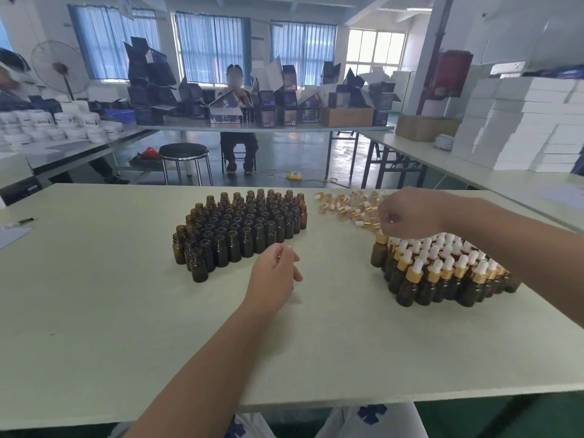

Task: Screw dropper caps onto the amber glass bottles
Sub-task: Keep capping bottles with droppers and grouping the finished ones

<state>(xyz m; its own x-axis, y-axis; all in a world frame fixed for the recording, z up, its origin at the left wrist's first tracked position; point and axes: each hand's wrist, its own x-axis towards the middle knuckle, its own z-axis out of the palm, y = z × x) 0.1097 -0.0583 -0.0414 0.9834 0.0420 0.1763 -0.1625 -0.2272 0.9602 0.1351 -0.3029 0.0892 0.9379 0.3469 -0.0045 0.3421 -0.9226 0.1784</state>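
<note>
Amber bottle clusters [240, 229]: two; one cap [381, 239] in fingers [387, 218]

We record dark amber glass bottles [240, 226], gold-collared white-bulbed dropper caps [344, 205], a pale grey-green table top [126, 311] and blue curtains [208, 45].

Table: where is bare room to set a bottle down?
Bare: the wide near strip of the table before both groups; the left part between the paper and the open bottles; the gap between open bottles and capped bottles, beside the left hand. Crowded: far right, where loose caps meet capped bottles under the right hand.
</note>
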